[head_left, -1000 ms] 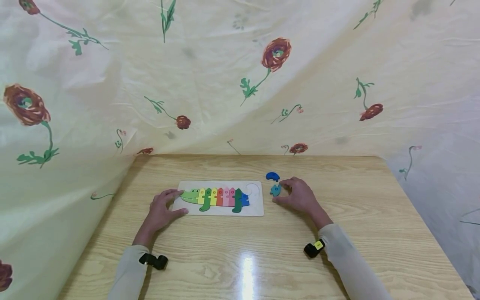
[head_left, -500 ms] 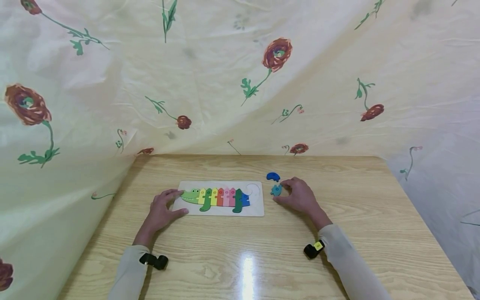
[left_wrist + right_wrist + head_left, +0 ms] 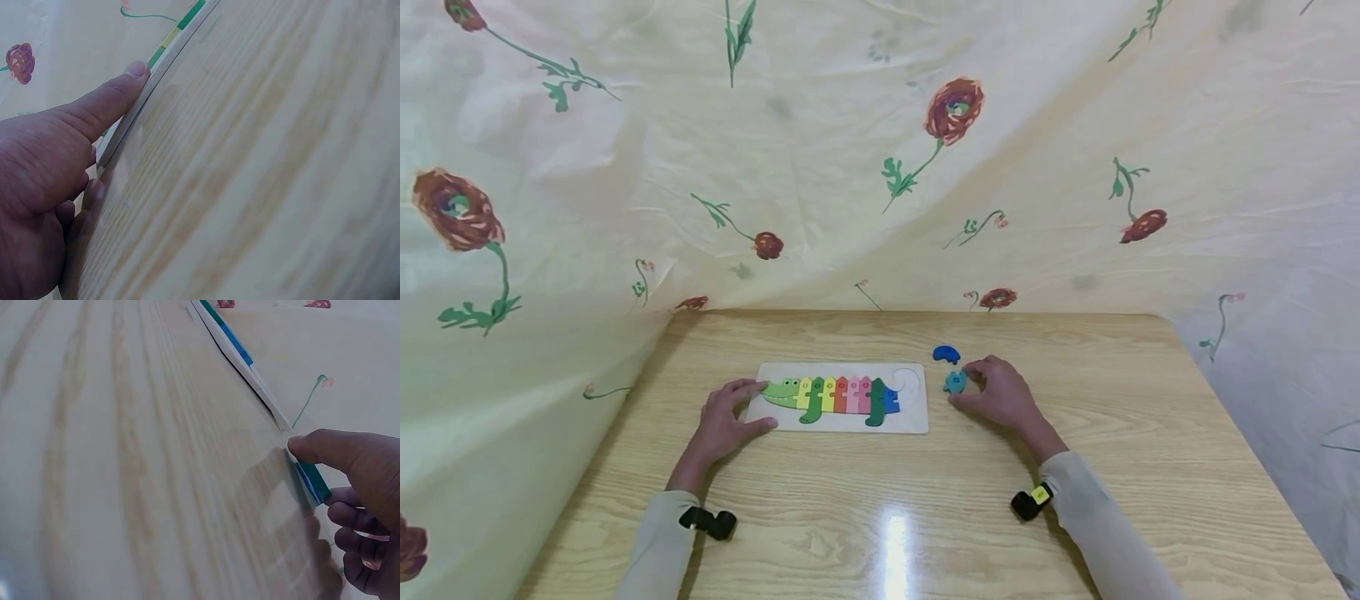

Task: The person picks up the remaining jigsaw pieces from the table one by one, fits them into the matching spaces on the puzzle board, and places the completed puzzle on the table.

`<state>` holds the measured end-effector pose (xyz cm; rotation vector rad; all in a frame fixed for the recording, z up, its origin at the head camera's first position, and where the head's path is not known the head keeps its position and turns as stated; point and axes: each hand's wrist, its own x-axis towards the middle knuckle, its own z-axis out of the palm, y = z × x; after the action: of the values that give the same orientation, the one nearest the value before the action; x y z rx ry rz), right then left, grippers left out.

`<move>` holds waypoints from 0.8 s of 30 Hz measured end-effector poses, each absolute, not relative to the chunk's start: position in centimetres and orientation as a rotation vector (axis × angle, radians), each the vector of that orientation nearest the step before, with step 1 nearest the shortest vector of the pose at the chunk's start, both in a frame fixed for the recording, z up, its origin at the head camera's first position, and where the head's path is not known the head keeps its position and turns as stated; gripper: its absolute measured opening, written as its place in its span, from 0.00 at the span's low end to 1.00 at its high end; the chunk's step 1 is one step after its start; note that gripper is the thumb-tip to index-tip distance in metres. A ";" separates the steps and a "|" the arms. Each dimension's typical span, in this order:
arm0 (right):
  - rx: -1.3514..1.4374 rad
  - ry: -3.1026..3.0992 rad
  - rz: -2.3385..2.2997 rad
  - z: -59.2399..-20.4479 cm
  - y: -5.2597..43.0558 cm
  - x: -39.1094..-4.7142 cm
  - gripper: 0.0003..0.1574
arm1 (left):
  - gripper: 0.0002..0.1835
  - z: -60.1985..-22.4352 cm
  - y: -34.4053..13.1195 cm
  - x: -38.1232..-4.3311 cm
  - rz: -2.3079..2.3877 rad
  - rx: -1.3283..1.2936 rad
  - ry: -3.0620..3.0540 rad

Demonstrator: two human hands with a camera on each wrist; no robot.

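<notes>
A white puzzle board (image 3: 850,422) lies on the table with a colourful crocodile of several pieces set in it. At its right end, a curly tail outline and a bare patch show beside a blue piece (image 3: 891,401). My left hand (image 3: 721,427) holds the board's left end, thumb on the near edge and fingers by the crocodile's head; in the left wrist view the thumb (image 3: 119,100) presses the edge. Right of the board, my right hand (image 3: 1000,393) pinches a light-blue puzzle piece (image 3: 955,382) low at the table, between thumb and index finger.
A dark-blue curved puzzle piece (image 3: 946,354) lies just behind the light-blue one. The wooden table (image 3: 820,517) ends at the back against a flowered cloth (image 3: 820,167), which also hangs at both sides. Each wrist wears a small black camera.
The light-blue piece has shifted slightly to the right and turned a little, with the right hand moving along. The left hand and the board stay in place.
</notes>
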<state>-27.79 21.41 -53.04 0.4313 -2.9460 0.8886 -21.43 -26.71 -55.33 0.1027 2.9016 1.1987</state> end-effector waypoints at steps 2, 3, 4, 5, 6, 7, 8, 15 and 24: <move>0.423 -2.944 0.891 -52.9 21.5 -27.7 0.40 | 0.43 -55.3 -26.7 -21.4 1.198 0.101 2.900; 0.416 -2.943 0.892 -52.9 21.5 -27.6 0.40 | 0.43 -55.3 -26.7 -21.4 1.198 0.100 2.899; 0.409 -2.942 0.888 -52.8 21.5 -27.6 0.40 | 0.43 -55.3 -26.7 -21.4 1.198 0.097 2.899; 0.400 -2.942 0.889 -52.7 21.5 -27.5 0.40 | 0.43 -55.3 -26.7 -21.4 1.198 0.096 2.898; 0.394 -2.941 0.887 -52.7 21.4 -27.5 0.40 | 0.43 -55.3 -26.7 -21.5 1.198 0.094 2.897; 0.391 -2.940 0.884 -52.6 21.4 -27.4 0.40 | 0.43 -55.4 -26.7 -21.5 1.198 0.092 2.896; 0.388 -2.938 0.884 -52.5 21.4 -27.4 0.40 | 0.43 -55.4 -26.7 -21.5 1.199 0.090 2.895; 0.390 -2.898 0.879 -51.8 20.8 -26.9 0.39 | 0.43 -55.4 -26.8 -21.5 1.206 0.088 2.887; 0.387 -2.836 0.879 -51.4 19.9 -26.5 0.39 | 0.42 -55.4 -26.8 -21.5 1.199 0.094 2.890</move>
<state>-26.46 19.95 -51.36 0.3869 -2.8364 0.8788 -21.47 -26.83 -55.37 0.0939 2.8902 1.1992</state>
